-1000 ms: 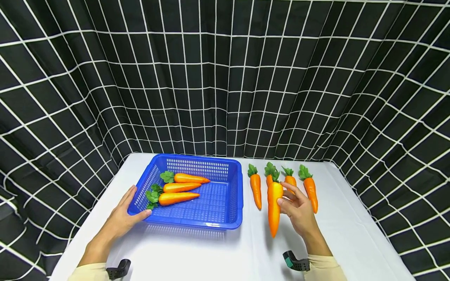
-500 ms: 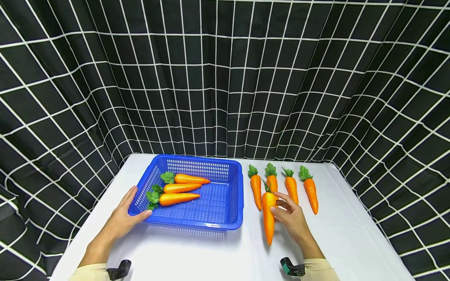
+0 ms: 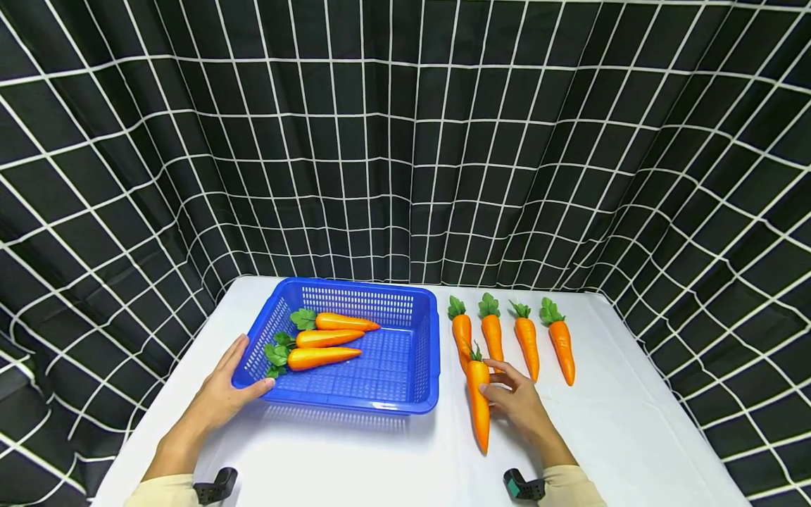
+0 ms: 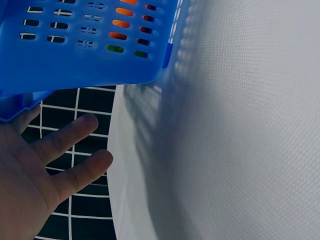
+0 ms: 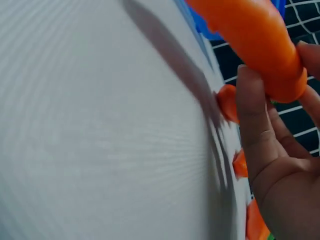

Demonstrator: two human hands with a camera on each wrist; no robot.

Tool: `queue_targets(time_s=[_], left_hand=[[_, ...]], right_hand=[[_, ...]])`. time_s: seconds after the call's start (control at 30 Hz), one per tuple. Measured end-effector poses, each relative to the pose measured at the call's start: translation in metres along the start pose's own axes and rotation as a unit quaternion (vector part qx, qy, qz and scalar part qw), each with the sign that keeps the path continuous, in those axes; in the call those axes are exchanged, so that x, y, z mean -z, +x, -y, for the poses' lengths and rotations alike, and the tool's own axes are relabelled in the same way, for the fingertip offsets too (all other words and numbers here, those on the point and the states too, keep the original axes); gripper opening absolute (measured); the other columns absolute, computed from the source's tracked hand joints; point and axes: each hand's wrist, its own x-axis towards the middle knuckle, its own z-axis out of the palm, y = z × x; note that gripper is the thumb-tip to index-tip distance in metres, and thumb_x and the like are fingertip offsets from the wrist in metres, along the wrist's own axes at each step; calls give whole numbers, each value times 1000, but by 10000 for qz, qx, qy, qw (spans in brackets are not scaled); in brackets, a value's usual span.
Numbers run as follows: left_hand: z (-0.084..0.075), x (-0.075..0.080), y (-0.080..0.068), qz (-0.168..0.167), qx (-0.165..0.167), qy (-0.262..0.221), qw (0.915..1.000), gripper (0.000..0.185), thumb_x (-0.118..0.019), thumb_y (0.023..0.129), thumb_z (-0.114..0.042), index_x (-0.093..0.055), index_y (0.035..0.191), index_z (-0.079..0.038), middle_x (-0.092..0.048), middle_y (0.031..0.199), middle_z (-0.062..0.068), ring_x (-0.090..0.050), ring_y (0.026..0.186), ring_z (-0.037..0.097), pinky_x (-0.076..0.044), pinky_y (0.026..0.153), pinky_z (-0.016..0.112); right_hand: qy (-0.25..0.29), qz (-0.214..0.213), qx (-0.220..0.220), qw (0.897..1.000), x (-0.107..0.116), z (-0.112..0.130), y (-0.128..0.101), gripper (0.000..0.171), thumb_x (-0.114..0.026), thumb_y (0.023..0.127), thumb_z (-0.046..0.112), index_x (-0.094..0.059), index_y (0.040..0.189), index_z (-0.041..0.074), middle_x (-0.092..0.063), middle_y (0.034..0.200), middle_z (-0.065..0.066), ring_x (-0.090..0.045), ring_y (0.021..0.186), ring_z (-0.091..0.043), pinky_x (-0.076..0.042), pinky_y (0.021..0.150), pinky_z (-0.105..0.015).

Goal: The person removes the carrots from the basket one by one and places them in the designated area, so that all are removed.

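Note:
My right hand [image 3: 519, 407] pinches an orange carrot [image 3: 479, 412] near its leafy top between thumb and fingers, its tip towards me. In the right wrist view, the carrot [image 5: 255, 40] casts a shadow on the white cloth, apart from it. A blue perforated basket [image 3: 395, 407] stands left of centre with three carrots [image 3: 324, 358] lying in it, leaves to the left. At its front left corner my left hand [image 3: 218, 391] rests, thumb at the rim. The left wrist view shows the left hand's fingers [image 4: 75, 177] spread and straight beside the basket wall [image 4: 90, 65].
Behind and right of my right hand, several more carrots [image 3: 527, 345] lie in a row with leaves pointing away. A white cloth [image 3: 633, 408] covers the table. Black curtain with a white grid [image 3: 405, 176] encloses the back and sides.
My right hand has brought the carrot left and towards me, away from the row, so more of the carrots behind it show. The left hand and the basket stay put.

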Motion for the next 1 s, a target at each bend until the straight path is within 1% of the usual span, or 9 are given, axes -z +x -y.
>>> queue_targets(time_s=[0.23, 0.5, 0.67, 0.8, 0.9, 1.0], left_hand=[[-1, 0, 0, 28, 32, -16, 10000, 102, -74, 83, -41, -12, 154, -4, -8, 159, 17, -13, 138, 50, -15, 103, 70], [0, 0, 1, 50, 54, -66, 10000, 102, -74, 83, -40, -11, 155, -5, -7, 159, 17, -12, 139, 49, -14, 103, 70], [-1, 1, 2, 34, 35, -54, 10000, 103, -74, 83, -42, -10, 155, -5, -7, 159, 17, -12, 139, 50, -14, 103, 70], [-1, 1, 2, 63, 57, -86, 9999, 103, -74, 83, -43, -10, 155, -6, -6, 159, 17, -11, 139, 49, -14, 103, 70], [-1, 0, 1, 85, 95, -114, 9999, 103, -74, 83, -42, -10, 155, -5, -6, 159, 17, -11, 139, 50, -14, 103, 70], [-2, 0, 1, 93, 105, -134, 9998, 103, -74, 83, -41, -9, 155, -6, -6, 159, 17, -11, 139, 50, -13, 103, 70]], right_hand=[[-244, -114, -259, 9993, -2, -4, 1, 49, -73, 83, 3, -57, 129, 7, -53, 103, -21, -60, 73, -27, -57, 57, -42], [-567, -133, -511, 9970, -4, -1, -2, 47, -75, 81, 5, -59, 126, 8, -55, 100, -18, -61, 71, -28, -57, 55, -44], [-725, -126, -558, 9957, -4, 1, -5, 49, -77, 80, 5, -60, 126, 8, -55, 98, -16, -59, 69, -27, -56, 53, -45], [-845, 1, -557, 9949, -5, 1, -6, 49, -77, 80, 4, -59, 126, 7, -52, 96, -16, -57, 68, -26, -56, 53, -44], [-969, 53, -503, 9940, -6, 1, -6, 49, -76, 80, 4, -59, 125, 7, -52, 95, -16, -56, 67, -25, -56, 52, -43], [-1097, -18, -467, 9929, -7, 0, -6, 48, -77, 79, 4, -60, 124, 7, -51, 93, -15, -55, 65, -24, -55, 50, -40]])
